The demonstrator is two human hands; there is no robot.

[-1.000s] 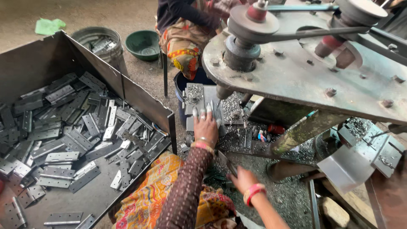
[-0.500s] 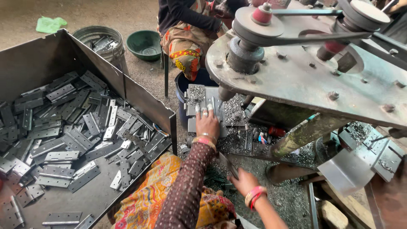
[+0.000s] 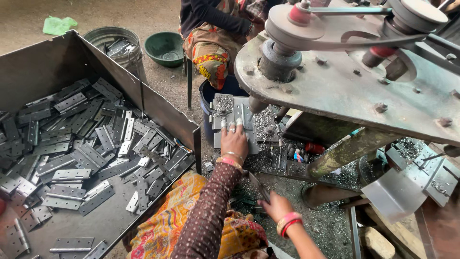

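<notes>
My left hand [image 3: 234,139] lies flat on a grey metal hinge plate [image 3: 233,114] that rests on the drill machine's work table, under the spindle [image 3: 256,104]; the fingers are spread and press it down. My right hand [image 3: 274,205] is lower, near my lap, closed around a dark metal piece [image 3: 259,187] that looks like a lever or another hinge. Metal shavings [image 3: 262,122] cover the work table around the plate.
A big open metal bin [image 3: 158,108] on the left holds several loose hinges [image 3: 91,144]. The machine's heavy plate with pulleys and belt [image 3: 345,72] overhangs on the right. Another person [image 3: 211,33] sits beyond, by a green bowl [image 3: 164,47] and a bucket [image 3: 115,41].
My left hand stays on the hinge plate under the spindle. My right hand has shifted slightly lower and towards me. The view has tilted a little.
</notes>
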